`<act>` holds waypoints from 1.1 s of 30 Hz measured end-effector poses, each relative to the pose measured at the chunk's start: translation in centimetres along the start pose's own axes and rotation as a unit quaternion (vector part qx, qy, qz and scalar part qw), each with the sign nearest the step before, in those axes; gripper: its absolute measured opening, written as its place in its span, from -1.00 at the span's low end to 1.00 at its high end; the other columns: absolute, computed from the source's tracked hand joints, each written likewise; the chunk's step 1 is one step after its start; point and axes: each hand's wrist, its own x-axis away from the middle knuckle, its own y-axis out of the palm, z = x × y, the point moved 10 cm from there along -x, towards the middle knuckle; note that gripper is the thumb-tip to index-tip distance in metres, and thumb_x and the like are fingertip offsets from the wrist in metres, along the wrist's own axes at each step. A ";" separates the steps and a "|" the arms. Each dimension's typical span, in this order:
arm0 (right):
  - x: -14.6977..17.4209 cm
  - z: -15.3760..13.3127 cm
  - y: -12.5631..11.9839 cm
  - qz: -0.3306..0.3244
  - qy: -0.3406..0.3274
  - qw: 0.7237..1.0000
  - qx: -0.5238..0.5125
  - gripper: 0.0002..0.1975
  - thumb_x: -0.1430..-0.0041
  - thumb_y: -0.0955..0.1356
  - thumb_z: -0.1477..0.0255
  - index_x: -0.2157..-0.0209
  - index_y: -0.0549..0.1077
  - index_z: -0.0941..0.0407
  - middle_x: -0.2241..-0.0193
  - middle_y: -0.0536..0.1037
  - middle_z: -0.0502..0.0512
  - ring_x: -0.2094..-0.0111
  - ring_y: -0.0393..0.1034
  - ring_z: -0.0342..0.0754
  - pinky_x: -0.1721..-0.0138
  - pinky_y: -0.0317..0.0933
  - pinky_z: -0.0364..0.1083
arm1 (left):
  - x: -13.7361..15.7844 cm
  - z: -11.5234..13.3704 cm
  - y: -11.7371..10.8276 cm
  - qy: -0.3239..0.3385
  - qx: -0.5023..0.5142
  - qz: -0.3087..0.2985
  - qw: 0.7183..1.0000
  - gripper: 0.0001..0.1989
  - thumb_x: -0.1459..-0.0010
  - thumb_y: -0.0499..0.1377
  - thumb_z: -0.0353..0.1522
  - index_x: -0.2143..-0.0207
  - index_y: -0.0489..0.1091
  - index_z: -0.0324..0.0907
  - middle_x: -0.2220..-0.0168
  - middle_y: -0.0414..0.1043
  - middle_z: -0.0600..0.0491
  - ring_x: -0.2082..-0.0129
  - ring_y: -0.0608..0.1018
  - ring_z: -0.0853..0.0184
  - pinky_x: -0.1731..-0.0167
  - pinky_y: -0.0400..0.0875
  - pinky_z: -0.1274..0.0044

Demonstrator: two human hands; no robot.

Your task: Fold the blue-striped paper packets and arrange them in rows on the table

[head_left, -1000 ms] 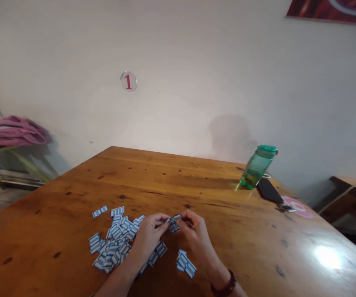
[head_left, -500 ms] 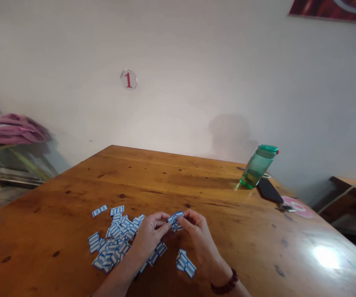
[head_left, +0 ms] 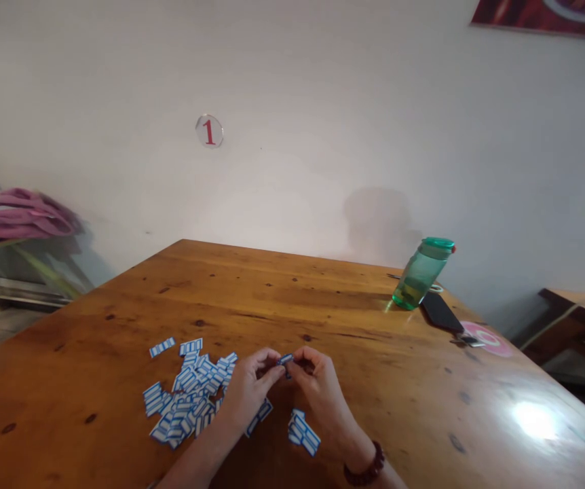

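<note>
Between the fingertips of both hands is a small blue-and-white paper label (head_left: 285,359), mostly covered by the fingers. My left hand (head_left: 250,384) pinches it from the left and my right hand (head_left: 317,387) from the right; the thumbs and fingers nearly meet. Left of my left hand lies a loose heap of similar labels (head_left: 191,397), spread flat and overlapping; my left forearm hides part of it. A smaller stack of labels (head_left: 303,432) rests on the table just below my right hand. A dark red beaded bracelet (head_left: 364,468) circles my right wrist.
The wooden table (head_left: 252,292) reaches to a white wall. At its right rear stand a green water bottle (head_left: 423,273), a dark phone (head_left: 442,311) and a pink round disc (head_left: 496,341). Pink cloth (head_left: 20,214) lies on another surface at far left.
My hands have drawn closer together. The labels between them, fanned out before, now show as a narrow strip. The heap and the small stack lie as they were.
</note>
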 end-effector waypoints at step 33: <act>-0.4 0.5 0.8 -0.071 -0.087 0.885 0.452 -0.86 -0.06 0.24 0.60 0.44 0.39 0.12 0.43 0.42 0.05 0.39 0.30 -0.09 0.38 0.07 -0.19 | 1.8 -3.4 0.9 -0.016 -0.380 -0.029 0.924 -0.43 0.00 -0.13 -0.50 -0.13 0.02 -0.37 -0.17 0.03 -0.21 -0.19 0.02 0.20 -0.13 -0.08 0.22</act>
